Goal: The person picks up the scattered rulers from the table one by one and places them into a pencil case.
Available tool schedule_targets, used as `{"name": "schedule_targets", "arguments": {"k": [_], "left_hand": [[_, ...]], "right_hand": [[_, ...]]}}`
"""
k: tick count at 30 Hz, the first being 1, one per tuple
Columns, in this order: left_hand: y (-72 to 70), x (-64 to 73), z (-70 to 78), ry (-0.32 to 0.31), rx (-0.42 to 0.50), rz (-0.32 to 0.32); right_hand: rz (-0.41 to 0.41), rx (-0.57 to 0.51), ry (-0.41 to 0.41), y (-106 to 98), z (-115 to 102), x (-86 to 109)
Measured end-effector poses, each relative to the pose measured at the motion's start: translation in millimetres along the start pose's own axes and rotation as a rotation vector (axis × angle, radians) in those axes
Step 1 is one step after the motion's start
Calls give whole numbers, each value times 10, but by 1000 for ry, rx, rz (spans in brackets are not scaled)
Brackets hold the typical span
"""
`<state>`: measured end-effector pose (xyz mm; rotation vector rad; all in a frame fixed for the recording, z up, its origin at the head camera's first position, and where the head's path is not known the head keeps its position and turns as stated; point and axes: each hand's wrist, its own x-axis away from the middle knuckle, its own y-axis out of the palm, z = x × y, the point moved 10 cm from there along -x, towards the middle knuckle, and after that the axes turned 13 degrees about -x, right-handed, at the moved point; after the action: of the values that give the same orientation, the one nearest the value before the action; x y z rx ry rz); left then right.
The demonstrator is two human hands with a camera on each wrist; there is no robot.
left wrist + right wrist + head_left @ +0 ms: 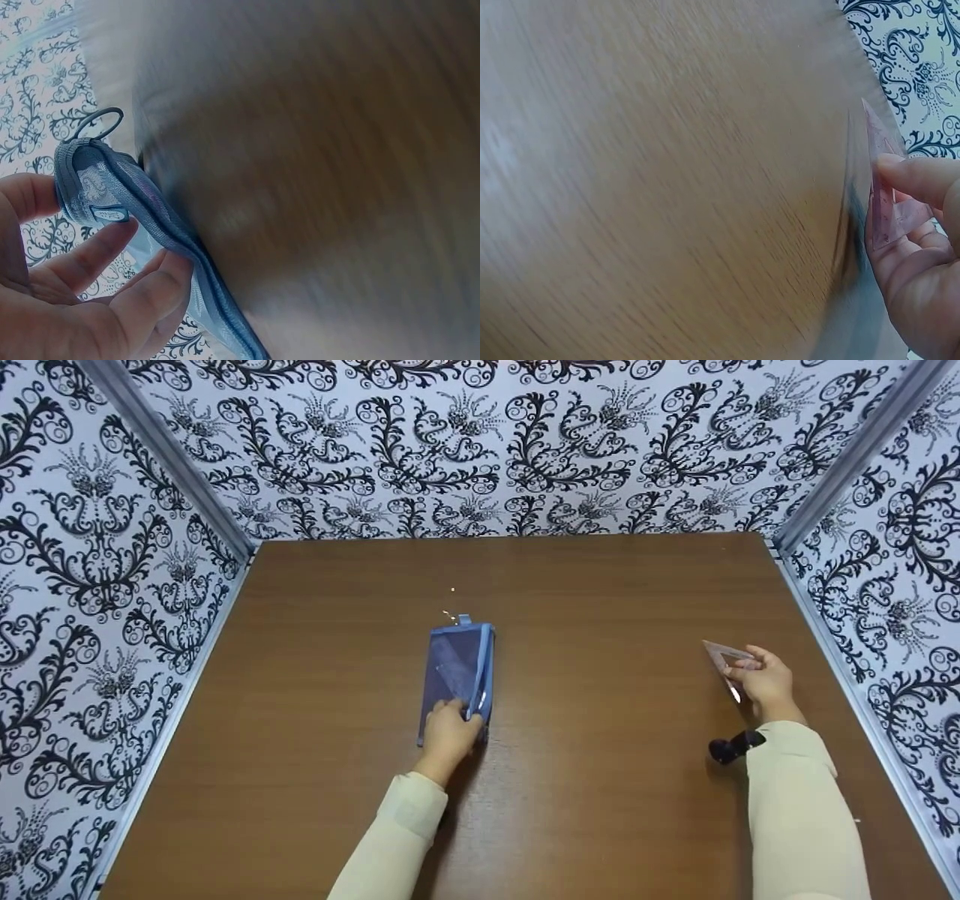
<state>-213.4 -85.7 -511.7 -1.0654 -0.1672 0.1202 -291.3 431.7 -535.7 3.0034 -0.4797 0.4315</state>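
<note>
A blue zippered mesh pouch lies near the middle of the wooden table, its zip edge on the right side. My left hand grips the pouch's near end; the left wrist view shows thumb and fingers on the pouch by its zipper, with a small label and a loop at one end. Off to the right, my right hand pinches a clear, pinkish set square with a triangular cut-out. In the right wrist view the thumb presses on the set square, held just above the table. What lies inside the pouch is unclear.
The brown table is enclosed by patterned black-and-white walls at the back and both sides. Tiny light specks show beyond the pouch. A black wrist device sticks out from the right sleeve.
</note>
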Motion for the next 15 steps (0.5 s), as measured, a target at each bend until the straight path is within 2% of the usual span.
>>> {"name": "schedule_targets", "arguments": {"k": [5, 12, 15], "left_hand": [[6, 2, -2, 3, 1, 1], [22, -4, -19, -12, 8, -24], [23, -2, -21, -11, 8, -29]], "right_hand": [[34, -61, 46, 18, 42, 20], [79, -224, 105, 141, 63, 49], [82, -230, 115, 209, 60, 62]]}}
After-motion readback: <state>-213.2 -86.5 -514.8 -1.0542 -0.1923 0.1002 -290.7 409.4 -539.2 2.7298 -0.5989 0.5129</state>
